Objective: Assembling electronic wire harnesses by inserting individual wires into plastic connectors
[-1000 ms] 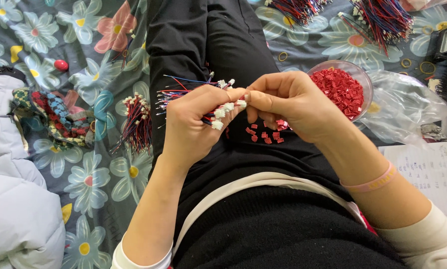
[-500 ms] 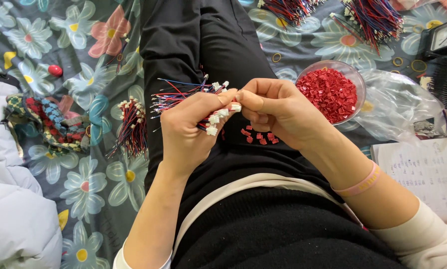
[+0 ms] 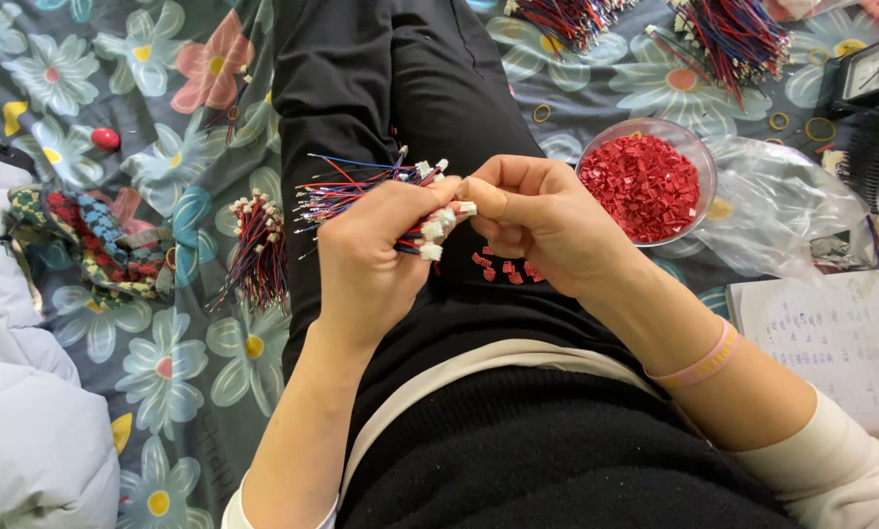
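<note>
Wires: a bundle of thin red, blue and black wires (image 3: 361, 191) with small white plugs (image 3: 435, 230) on the ends sat over the person's lap, loose ends fanning out to the left.
Left hand: the left hand (image 3: 376, 260) was closed round the bundle, plugs poking out past the thumb.
Right hand: the right hand (image 3: 542, 220) was pinched shut, thumb and forefinger meeting at one white plug just beside the left thumb (whether it also held a red piece could not be told).
Red pieces: a few small red bits (image 3: 503, 269) lay on the black trousers under the right hand.
Bowl: a round clear bowl (image 3: 699, 162) full of the same red bits stood on the flowered cloth (image 3: 180, 362), near the right hand.
Bag: a crumpled clear plastic bag (image 3: 778, 211) lay touching the bowl's right side.
Paper: a white sheet (image 3: 841, 338) with handwriting, at the right edge, was cut off.
Other bundles: one bundle (image 3: 258, 250) lay left of the leg; two more at the top edge were partly cut off.
Clock: a dark clock (image 3: 876, 73), top right, showed only in part.
</note>
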